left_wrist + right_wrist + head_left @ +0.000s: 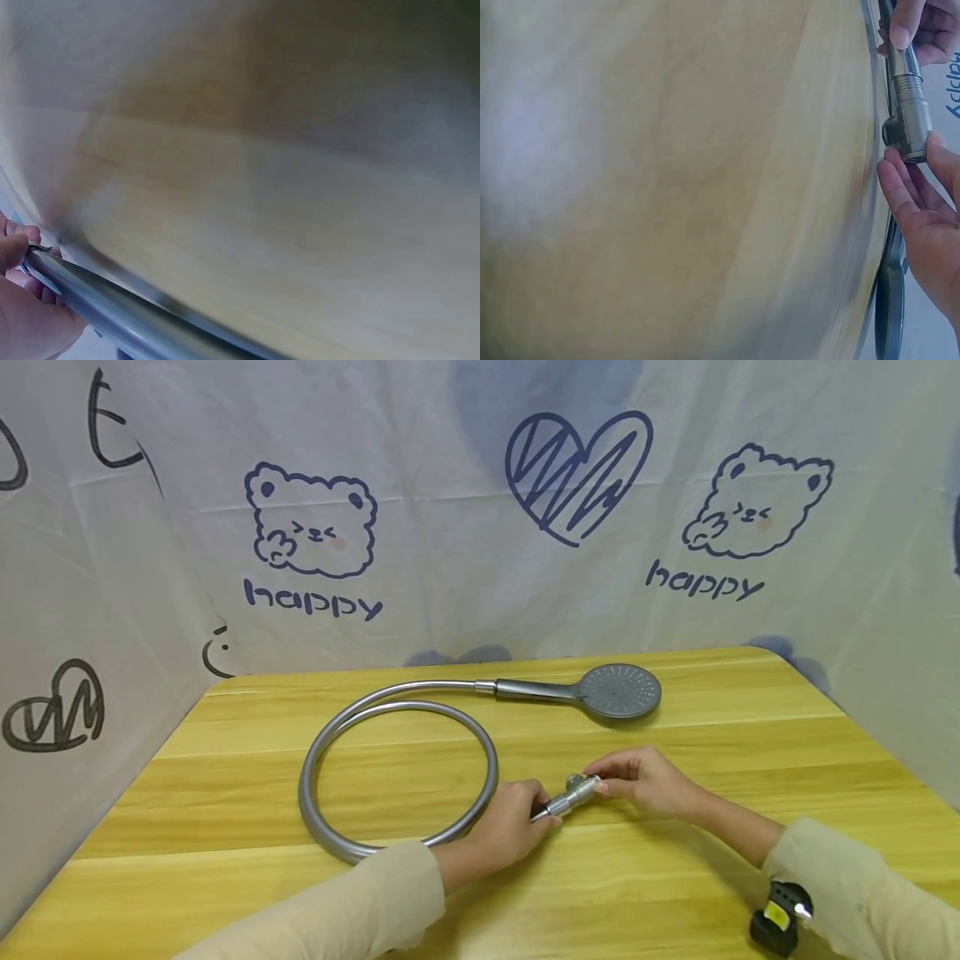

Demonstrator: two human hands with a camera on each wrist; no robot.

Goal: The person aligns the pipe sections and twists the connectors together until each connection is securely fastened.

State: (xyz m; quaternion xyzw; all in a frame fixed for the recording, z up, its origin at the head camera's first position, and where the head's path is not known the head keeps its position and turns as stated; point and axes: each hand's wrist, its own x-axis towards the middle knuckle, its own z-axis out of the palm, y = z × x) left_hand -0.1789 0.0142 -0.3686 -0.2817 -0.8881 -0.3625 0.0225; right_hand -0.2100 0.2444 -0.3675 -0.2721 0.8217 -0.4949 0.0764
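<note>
A grey flexible shower hose (pixel 309 802) lies in a loop on the wooden table. Its near end is gripped by my left hand (pixel 513 822), thumb and fingers curled round it just behind the metal end. At that end sits a silver metal fitting (pixel 913 129) with a round knob on its side and ridged threads showing. My right hand (pixel 651 783) pinches the fitting's far end between thumb and fingertips. In the left wrist view the hose (pixel 124 315) runs out from the left hand (pixel 30 319). A handheld shower head (pixel 618 692) is joined to the hose's other end.
The shower head lies face up near the back of the wooden table (pixel 187 777). White cloth (pixel 450 552) with bear and heart drawings hangs behind and to the left. A black strapped device (pixel 776 922) hangs at my right sleeve.
</note>
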